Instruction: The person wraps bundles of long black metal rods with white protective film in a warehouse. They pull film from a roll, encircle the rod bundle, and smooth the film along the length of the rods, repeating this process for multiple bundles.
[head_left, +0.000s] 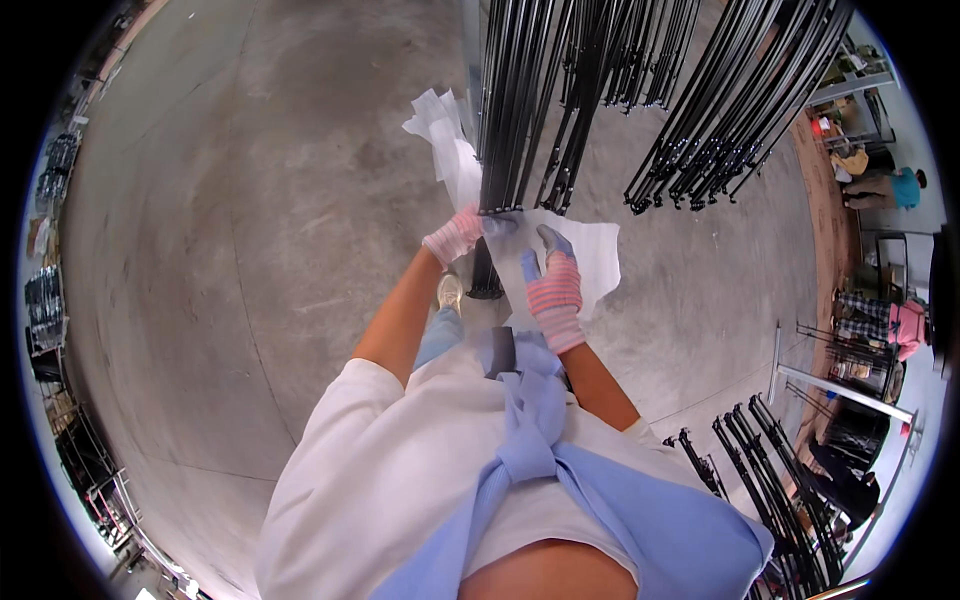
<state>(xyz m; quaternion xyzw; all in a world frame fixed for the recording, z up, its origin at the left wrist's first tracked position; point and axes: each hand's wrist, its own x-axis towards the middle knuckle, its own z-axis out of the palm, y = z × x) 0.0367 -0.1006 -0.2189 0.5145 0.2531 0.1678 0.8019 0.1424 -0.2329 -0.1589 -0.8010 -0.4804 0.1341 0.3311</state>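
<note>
**Grey concrete floor (180,300) is filling a broad work hall**

Darker patches are mottling the concrete, and thin seams (247,330) are running across it, bending with the fisheye view. Along the right, a reddish-brown floor strip (815,185) is bordering the grey, and a pale wall (917,140) is rising beyond it. Nearer on that side, a light metal rail (845,392) is stretching out toward the wall. Dark, shiny bundles (45,300) are lining the left edge, while metal racks (122,505) are standing crowded at the lower left, their contents blurring together. Diffuse light is spreading over the floor, casting only soft shadows.
</note>
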